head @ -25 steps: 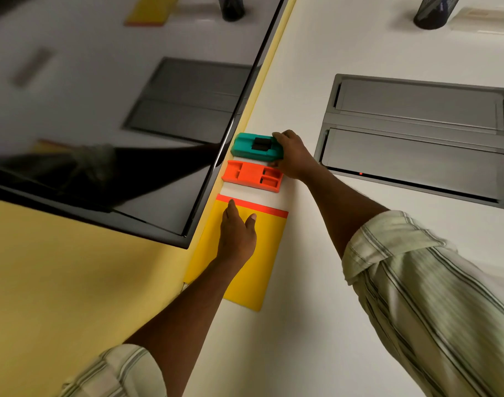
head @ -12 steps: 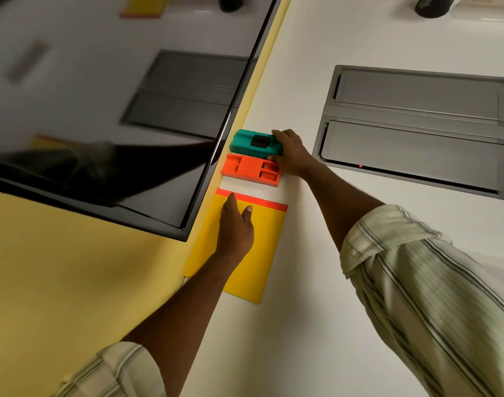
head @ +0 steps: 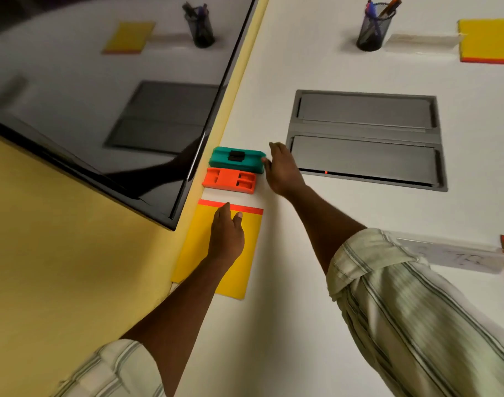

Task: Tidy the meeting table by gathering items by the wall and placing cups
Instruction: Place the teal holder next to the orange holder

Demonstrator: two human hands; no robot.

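The left hand (head: 226, 236) lies flat on the yellow pad (head: 252, 253), fingers straight, holding nothing. The pad, the orange block (head: 230, 180) and the green block (head: 220, 160) sit in a row on the white worktop (head: 302, 282), right by the yellow wall (head: 73, 253). The right hand (head: 282, 170) is loose and holds nothing, just beside the green block's end

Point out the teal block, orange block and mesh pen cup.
teal block (head: 249, 163): head view, right half of its top face.
orange block (head: 230, 180): head view, centre of its top face.
mesh pen cup (head: 372, 31): head view, front of its mesh wall.
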